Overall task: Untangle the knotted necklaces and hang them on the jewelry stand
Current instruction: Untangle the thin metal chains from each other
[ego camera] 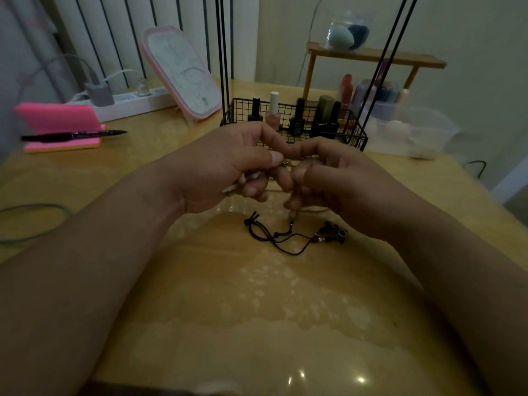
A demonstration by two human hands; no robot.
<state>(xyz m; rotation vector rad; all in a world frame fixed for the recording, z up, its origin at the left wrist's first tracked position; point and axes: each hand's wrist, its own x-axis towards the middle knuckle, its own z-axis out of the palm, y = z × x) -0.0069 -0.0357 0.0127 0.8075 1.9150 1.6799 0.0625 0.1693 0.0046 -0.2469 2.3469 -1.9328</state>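
Observation:
My left hand (228,167) and my right hand (323,175) meet above the middle of the wooden table, fingers curled, pinching a thin necklace (287,164) with a small metal clasp between them. Pale beads of it show under my left fingers. A black cord necklace (288,238) with dark beads lies loose on the table just below my hands, untouched. The black jewelry stand (224,52) rises behind my hands as thin vertical rods from a wire basket base (354,130).
Nail polish bottles (273,110) stand in the wire basket. A pink-framed mirror (183,72), a power strip (128,101), a pink notepad with a pen (74,135), a clear plastic box (411,130) and a small wooden shelf (377,57) line the back. A grey cable (34,221) lies at left.

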